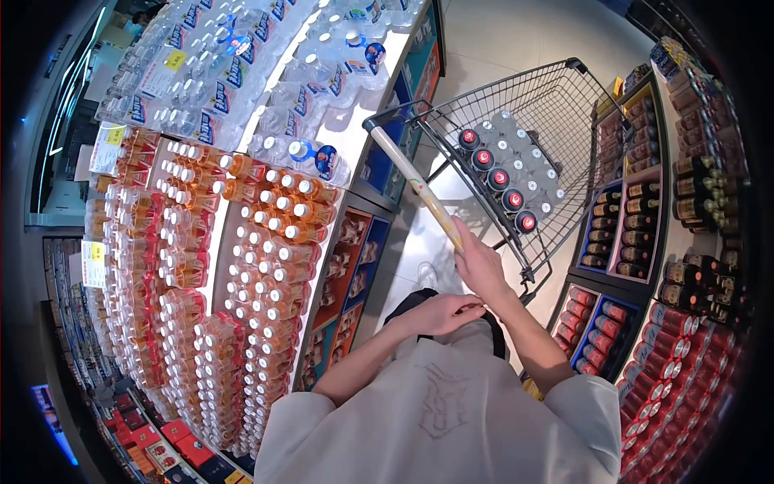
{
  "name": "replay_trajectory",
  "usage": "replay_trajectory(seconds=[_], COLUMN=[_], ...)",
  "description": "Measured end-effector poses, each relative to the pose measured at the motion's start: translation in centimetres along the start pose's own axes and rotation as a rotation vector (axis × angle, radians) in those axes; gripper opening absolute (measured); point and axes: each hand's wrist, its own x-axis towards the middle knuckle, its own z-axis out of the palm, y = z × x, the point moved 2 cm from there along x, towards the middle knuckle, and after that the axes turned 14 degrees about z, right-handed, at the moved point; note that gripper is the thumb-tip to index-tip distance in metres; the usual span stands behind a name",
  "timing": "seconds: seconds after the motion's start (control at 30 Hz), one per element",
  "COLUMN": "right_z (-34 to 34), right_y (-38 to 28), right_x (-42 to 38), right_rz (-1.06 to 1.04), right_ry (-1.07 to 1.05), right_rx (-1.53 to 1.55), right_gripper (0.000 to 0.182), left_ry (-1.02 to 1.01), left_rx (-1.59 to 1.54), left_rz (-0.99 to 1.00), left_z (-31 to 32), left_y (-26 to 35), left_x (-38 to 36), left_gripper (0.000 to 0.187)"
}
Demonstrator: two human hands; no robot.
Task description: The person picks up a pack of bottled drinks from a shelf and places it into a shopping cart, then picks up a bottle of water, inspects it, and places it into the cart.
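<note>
My right hand [480,264] is wrapped round the pale, patterned handle [421,187] of a wire shopping cart [556,89]. At my waist, my left hand [443,313] lies close to my right forearm, its fingers curled in; whatever they hold, if anything, is hidden. Inside the cart, a row of dark bottles with red-topped caps [500,177] stands near the handle. Beyond them sit several clear bottles with white caps [520,153], packed closely together.
On my left, a tiered display holds orange drink bottles [278,214] and water bottles [302,101]. To the right, shelves carry dark bottles [637,222] and red cans [657,375]. Pale floor [492,36] stretches past the cart. A shoe [427,274] shows below me.
</note>
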Motion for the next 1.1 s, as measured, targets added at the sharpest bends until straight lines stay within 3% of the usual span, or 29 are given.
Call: replay_trajectory(seconds=[0.07,0.2,0.27,0.4,0.53,0.6,0.63,0.67,0.73,0.77,0.8,0.87,0.9,1.03,1.1], right_z=[-1.4,-4.6,-6.2,-8.8,-10.8,-12.2,-12.8,-13.3,-14.4,-15.2,-15.6,-17.1,-18.2,-21.2,-22.9], right_y=[1.5,3.4,3.6,5.4,6.6,7.0,7.2,7.5,7.7,7.7,8.3,9.3,9.4,9.9,8.8], right_x=[0.1,1.4,2.0,3.9,5.5,6.5,6.9,7.2,8.3,8.8,9.3,9.9,10.0,14.0,19.5], right_rz=[0.01,0.125,0.143,0.171,0.188,0.196,0.202,0.212,0.149,0.136,0.142,-0.136,-0.146,0.038,0.177], right_ry=[-0.003,-0.119,-0.146,-0.243,-0.284,-0.295,-0.294,-0.287,-0.215,-0.163,-0.167,0.101,0.204,0.373,0.324], right_rx=[0.168,0.182,0.197,0.3,0.293,0.232,0.238,0.24,0.153,0.087,0.088,0.169,0.183,0.373,0.525], right_gripper=[0.079,0.08,0.08,0.08,0.075,0.075,0.07,0.07,0.066,0.051,0.051,0.032,0.016,0.012,0.016], left_ry=[0.034,0.363,0.521,0.613,0.561,0.498,0.442,0.432,0.228,0.222,0.218,0.126,0.109,0.021,-0.111], left_rx=[-0.036,0.036,0.22,0.52,0.742,0.889,0.794,0.789,0.718,0.737,0.732,0.69,0.637,0.598,0.683], left_rz=[0.009,0.101,0.269,0.506,0.569,0.437,0.286,0.293,-0.042,0.034,0.031,0.018,-0.008,-0.06,-0.109], left_z=[-2.2,-8.4,-11.2,-17.6,-21.4,-22.5,-23.0,-23.5,-25.0,-25.6,-26.1,-26.7,-26.9,-25.5,-24.4], left_y=[0.0,0.8,1.0,2.2,1.3,0.5,0.1,0.0,0.8,0.2,-0.1,-0.4,-0.8,-2.8,-2.4], left_x=[0.2,0.9,2.1,6.6,11.5,13.8,15.0,16.2,19.0,20.1,21.1,23.0,23.9,27.0,27.8], left_gripper=[0.04,0.027,0.024,0.023,0.026,0.026,0.034,0.034,0.04,0.044,0.044,0.041,0.04,0.042,0.045])
